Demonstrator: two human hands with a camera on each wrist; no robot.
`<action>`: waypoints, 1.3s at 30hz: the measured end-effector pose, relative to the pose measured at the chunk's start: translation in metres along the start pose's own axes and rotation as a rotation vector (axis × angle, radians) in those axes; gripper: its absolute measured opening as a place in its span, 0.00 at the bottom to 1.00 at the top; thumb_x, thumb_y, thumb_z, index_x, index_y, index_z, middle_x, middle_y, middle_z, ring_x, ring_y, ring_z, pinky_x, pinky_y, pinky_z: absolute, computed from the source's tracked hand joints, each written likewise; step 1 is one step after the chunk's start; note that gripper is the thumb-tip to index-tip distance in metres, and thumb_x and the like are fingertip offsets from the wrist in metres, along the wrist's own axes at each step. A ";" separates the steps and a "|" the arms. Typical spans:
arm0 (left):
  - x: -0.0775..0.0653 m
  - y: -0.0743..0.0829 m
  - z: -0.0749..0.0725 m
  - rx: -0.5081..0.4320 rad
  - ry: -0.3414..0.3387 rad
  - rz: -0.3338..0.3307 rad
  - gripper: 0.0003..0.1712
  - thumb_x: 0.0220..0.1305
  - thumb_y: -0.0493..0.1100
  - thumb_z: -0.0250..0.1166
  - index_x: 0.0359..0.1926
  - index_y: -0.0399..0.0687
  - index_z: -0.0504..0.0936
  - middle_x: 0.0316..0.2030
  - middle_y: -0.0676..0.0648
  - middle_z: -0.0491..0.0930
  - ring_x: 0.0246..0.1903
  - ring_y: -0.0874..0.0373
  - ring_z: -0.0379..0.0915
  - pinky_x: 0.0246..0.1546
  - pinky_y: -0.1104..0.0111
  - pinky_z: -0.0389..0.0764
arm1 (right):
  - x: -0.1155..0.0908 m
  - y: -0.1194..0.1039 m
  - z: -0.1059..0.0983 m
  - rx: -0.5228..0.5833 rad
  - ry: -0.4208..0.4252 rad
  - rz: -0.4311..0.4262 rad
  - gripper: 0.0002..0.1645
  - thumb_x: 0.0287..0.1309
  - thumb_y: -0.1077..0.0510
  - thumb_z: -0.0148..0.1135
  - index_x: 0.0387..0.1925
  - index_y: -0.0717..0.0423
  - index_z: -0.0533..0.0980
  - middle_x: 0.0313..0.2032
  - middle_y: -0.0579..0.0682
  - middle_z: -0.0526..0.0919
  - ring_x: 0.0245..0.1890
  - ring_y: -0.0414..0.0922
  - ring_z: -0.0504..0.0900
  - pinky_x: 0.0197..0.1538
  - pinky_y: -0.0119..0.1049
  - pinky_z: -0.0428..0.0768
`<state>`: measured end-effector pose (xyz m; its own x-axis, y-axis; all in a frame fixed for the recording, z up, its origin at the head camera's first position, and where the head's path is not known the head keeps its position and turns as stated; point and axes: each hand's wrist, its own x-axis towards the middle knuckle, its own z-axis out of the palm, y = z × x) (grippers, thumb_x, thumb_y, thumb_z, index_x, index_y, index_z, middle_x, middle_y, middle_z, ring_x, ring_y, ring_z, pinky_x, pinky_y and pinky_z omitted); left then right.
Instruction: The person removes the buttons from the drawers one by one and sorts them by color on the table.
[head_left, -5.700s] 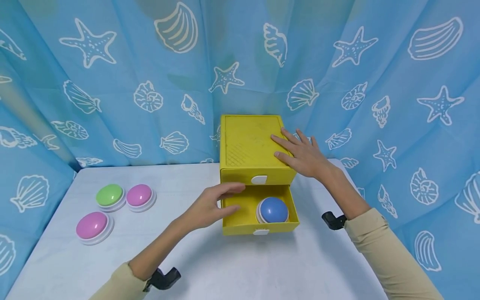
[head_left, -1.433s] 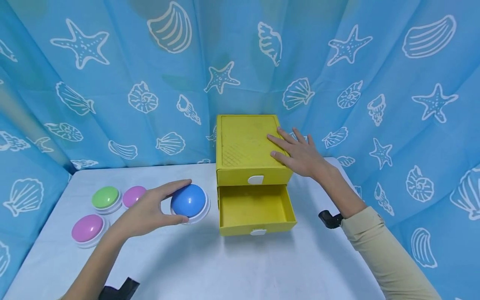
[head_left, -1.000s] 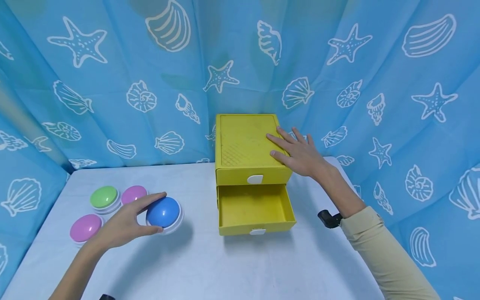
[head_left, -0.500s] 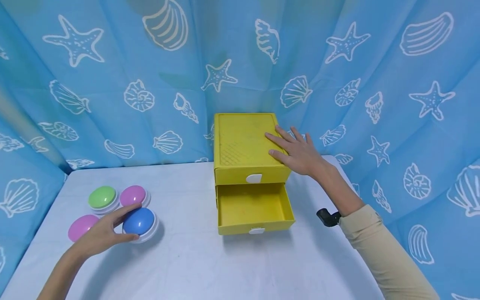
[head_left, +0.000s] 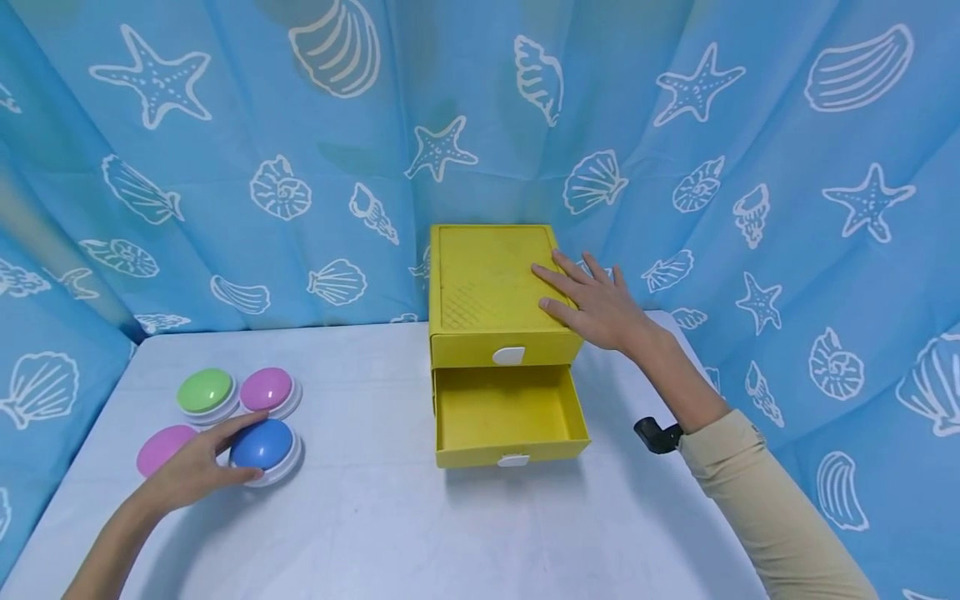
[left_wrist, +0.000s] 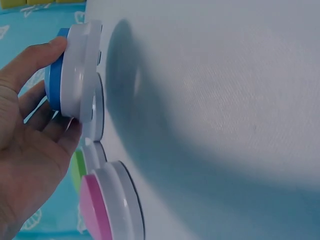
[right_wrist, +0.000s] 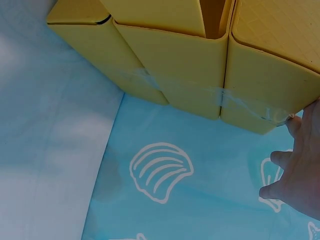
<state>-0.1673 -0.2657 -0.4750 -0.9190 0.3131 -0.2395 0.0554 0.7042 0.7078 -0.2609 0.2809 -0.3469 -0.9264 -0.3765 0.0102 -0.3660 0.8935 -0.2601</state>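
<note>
Left hand (head_left: pixel 186 473) pinches blue dome (head_left: pixel 262 445), lower left of frame; right hand (head_left: pixel 600 310) rests spread on yellow drawer box (head_left: pixel 487 275), middle

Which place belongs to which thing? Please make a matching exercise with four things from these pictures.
1. Blue button
2. Right hand
3. Open drawer
4. Curtain

A. Behind the box
B. Below a shut drawer
C. In the left hand's grip
D. On the box's top

Pairs: 1-C, 2-D, 3-B, 4-A
</note>
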 end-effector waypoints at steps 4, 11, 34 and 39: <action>0.002 -0.004 -0.001 0.008 -0.012 -0.026 0.51 0.55 0.46 0.76 0.73 0.36 0.59 0.67 0.22 0.56 0.64 0.20 0.52 0.57 0.36 0.69 | 0.000 0.000 0.000 0.002 -0.001 -0.004 0.40 0.73 0.32 0.37 0.79 0.38 0.49 0.79 0.50 0.40 0.76 0.63 0.33 0.68 0.72 0.31; 0.002 -0.009 -0.001 0.024 -0.006 -0.036 0.51 0.56 0.47 0.76 0.73 0.35 0.59 0.67 0.22 0.56 0.64 0.20 0.52 0.57 0.35 0.68 | -0.001 0.000 0.000 -0.002 -0.004 0.008 0.40 0.73 0.31 0.36 0.79 0.37 0.49 0.79 0.49 0.40 0.76 0.62 0.33 0.68 0.71 0.30; 0.001 -0.012 -0.007 0.088 -0.036 -0.114 0.53 0.56 0.47 0.75 0.74 0.35 0.56 0.67 0.21 0.54 0.63 0.20 0.51 0.55 0.31 0.66 | 0.000 0.000 0.001 0.002 0.001 0.002 0.41 0.72 0.30 0.37 0.79 0.37 0.50 0.79 0.49 0.41 0.76 0.61 0.33 0.69 0.71 0.31; 0.002 -0.011 -0.008 0.097 -0.040 -0.138 0.53 0.56 0.47 0.75 0.75 0.37 0.55 0.68 0.21 0.53 0.63 0.20 0.49 0.55 0.30 0.64 | 0.000 0.001 0.000 0.006 0.005 0.005 0.40 0.72 0.30 0.38 0.79 0.37 0.50 0.79 0.49 0.41 0.76 0.61 0.33 0.69 0.70 0.30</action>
<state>-0.1728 -0.2777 -0.4778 -0.9044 0.2327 -0.3576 -0.0314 0.7997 0.5996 -0.2609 0.2817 -0.3476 -0.9286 -0.3708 0.0132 -0.3607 0.8939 -0.2660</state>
